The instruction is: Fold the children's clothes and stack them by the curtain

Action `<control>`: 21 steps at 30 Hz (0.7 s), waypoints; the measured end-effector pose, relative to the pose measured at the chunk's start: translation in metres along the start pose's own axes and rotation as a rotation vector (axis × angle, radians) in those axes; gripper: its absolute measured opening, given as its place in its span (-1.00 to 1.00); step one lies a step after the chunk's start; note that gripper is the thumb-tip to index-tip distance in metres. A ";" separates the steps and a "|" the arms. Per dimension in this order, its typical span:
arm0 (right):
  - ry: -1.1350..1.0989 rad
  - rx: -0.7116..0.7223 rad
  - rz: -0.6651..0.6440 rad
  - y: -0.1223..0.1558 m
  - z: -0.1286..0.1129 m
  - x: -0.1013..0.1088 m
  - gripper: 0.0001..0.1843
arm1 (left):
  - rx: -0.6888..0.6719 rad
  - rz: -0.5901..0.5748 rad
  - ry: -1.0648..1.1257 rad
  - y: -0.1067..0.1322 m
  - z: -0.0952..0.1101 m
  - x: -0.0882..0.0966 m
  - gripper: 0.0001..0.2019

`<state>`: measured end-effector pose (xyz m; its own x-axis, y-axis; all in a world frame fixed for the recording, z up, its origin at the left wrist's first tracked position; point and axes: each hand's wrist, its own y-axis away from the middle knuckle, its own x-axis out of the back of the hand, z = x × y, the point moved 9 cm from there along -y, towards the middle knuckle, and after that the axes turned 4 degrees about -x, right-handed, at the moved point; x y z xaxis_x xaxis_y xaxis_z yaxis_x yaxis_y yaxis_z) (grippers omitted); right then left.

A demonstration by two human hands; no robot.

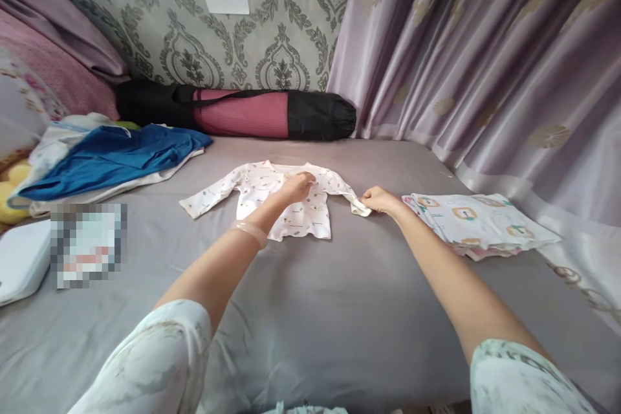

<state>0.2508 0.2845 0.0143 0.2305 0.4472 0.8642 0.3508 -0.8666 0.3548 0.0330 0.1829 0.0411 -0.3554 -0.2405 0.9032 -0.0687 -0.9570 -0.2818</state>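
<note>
A small white baby shirt (252, 197) with a scattered coloured print lies spread on the grey bed sheet, its sleeves out to both sides. My left hand (299, 186) reaches over the shirt's body, its fingers closed on the cloth near the right-side shoulder. At the end of the right-side sleeve, my right hand (381, 199) pinches the cuff, which looks slightly bunched. My left forearm covers part of the shirt's front.
To the right lies a stack of folded printed cloths (485, 217). A black and pink rolled bag (242, 113) rests along the wall. At left are a blue garment (121, 158) on a pile, a white box (24, 259) and a blurred-out item (90, 246). Curtains (460, 45) hang at right.
</note>
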 end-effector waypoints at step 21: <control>-0.530 -0.071 0.207 -0.010 0.021 0.036 -0.82 | 0.170 -0.121 -0.121 -0.021 0.015 -0.038 -0.48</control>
<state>0.2741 0.3140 0.0342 0.7179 0.3010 0.6277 0.1925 -0.9524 0.2365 0.0626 0.2100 0.0173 -0.2395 -0.1307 0.9621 0.0579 -0.9911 -0.1202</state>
